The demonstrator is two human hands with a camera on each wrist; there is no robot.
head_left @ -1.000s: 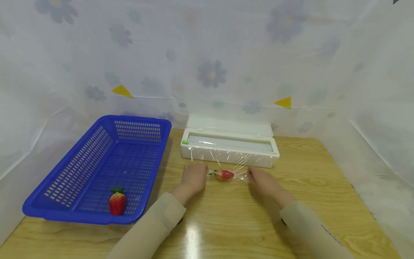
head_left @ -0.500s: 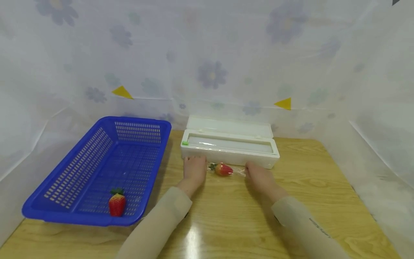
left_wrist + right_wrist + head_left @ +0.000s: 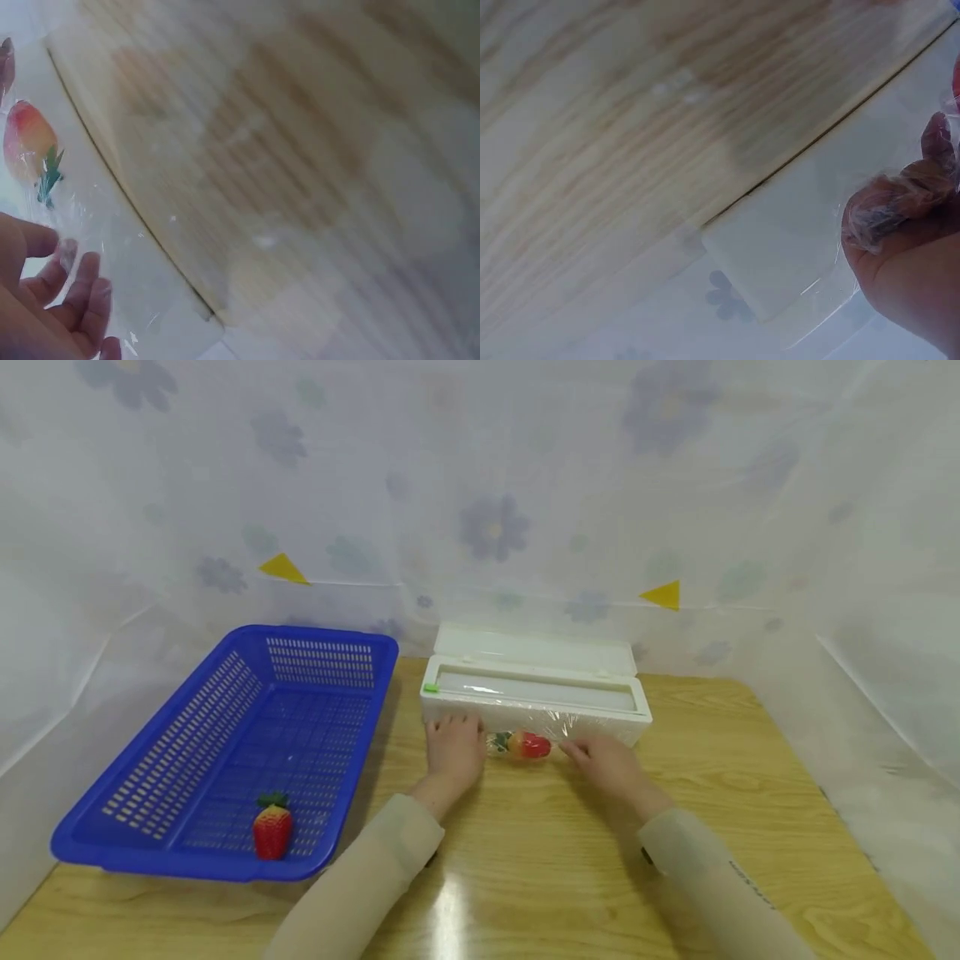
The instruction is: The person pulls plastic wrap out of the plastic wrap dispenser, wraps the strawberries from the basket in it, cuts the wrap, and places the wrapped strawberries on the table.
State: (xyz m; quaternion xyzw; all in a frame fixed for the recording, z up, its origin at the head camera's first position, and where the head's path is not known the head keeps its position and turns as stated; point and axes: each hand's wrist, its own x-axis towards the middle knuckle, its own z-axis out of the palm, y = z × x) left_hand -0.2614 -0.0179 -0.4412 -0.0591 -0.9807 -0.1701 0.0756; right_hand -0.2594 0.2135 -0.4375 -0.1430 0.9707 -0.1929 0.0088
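Note:
A strawberry (image 3: 529,745) wrapped in clear plastic wrap (image 3: 497,743) lies sideways between my hands, just in front of the white plastic-wrap dispenser box (image 3: 525,714). My left hand (image 3: 456,752) is at its leafy end; in the left wrist view the thumb and forefinger pinch the film, while the other fingers are loosely bent. At the tip end, my right hand (image 3: 606,764) grips bunched film, seen crumpled over its fingers (image 3: 900,202) in the right wrist view. Film still stretches from the wrapped strawberry to the box.
A blue plastic basket (image 3: 360,760) stands at the left, with another strawberry (image 3: 272,831) in its near end. The box's lid (image 3: 536,647) is raised, and a green slider (image 3: 431,688) sits at its left end. Flower-patterned sheeting surrounds the wooden table (image 3: 540,868).
Both hands and the wrapped strawberry have moved forward, nearer the box. The left hand's fingers have loosened and spread a little. The right hand has come closer to the strawberry's tip.

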